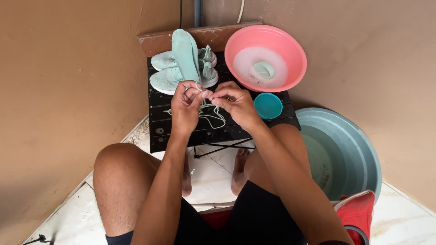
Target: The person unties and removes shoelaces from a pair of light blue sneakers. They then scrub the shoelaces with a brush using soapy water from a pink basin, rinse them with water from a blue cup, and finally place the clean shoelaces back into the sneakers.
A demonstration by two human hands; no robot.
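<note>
Over the black bench (181, 131) I've got both hands' fingers (200, 94) pinching the pale shoelace (213, 115); laces out, mint shoes (169, 75) unwashed, insole (264, 69) soaking in pink basin (290, 45).

Person is wearing black shorts (254, 218); arms, legs and feet are showing bare, no sleeves. Left hand (186, 106) and right hand (236, 104) are wearing no gloves, no rings visible.

Tan walls (68, 90), pale tiled floor (81, 213).
</note>
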